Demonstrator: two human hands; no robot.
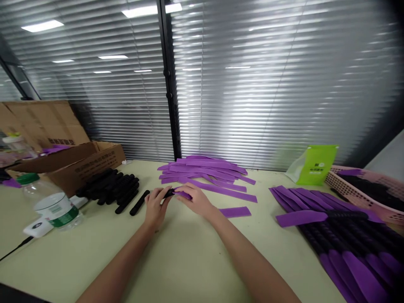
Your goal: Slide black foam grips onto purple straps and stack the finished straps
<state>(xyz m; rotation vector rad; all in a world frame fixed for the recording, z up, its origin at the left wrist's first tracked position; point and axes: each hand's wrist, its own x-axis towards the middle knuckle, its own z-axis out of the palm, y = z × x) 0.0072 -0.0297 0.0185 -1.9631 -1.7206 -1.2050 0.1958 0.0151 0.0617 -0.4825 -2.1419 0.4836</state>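
Note:
My left hand (155,207) and my right hand (195,198) meet over the middle of the pale table (176,261). Between them they grip a short black stick (168,193) with a purple strip (183,194) at its end. The left fingers pinch the black stick and the right fingers press on the purple strip. Behind the hands lies a loose heap of purple strips (205,170). One cut purple piece (235,211) lies just right of my right wrist. A pile of bare black sticks (110,189) lies to the left.
Finished sticks with purple tabs (341,235) are stacked at the right. A pink basket (372,191) and a green pouch (315,164) stand at the far right. Open cardboard boxes (72,162), a plastic bottle (55,206) and a white charger (39,226) occupy the left side. Blinds cover the window behind.

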